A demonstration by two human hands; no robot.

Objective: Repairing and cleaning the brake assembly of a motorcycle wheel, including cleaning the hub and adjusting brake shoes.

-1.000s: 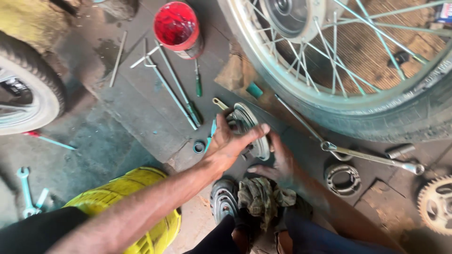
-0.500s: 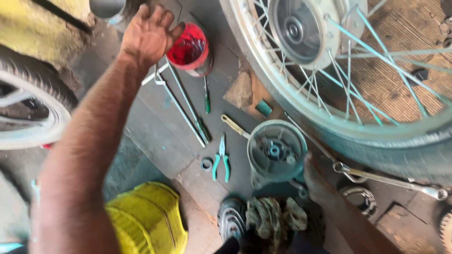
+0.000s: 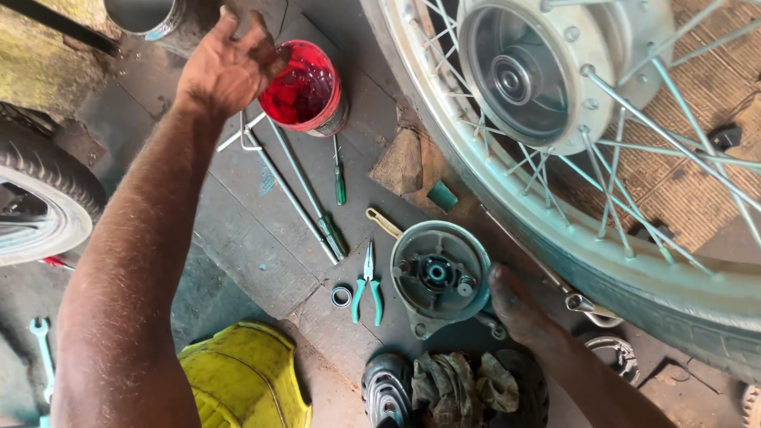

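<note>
Left hand [image 3: 226, 67], fingers spread and empty, hovers just left of the red container [image 3: 305, 87]. Below that container lies the brake drum plate [image 3: 440, 273] on the floor—probably heavy, stiff, greasy metal, best gripped by its rim—with the right hand [image 3: 515, 305] touching its right edge, fingers loosely curled, holding nothing.

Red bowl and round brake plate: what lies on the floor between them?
In the head view, between the red bowl and the brake plate lie a green-handled screwdriver, long metal rods and a yellowish-handled tool beside the plate.
</note>
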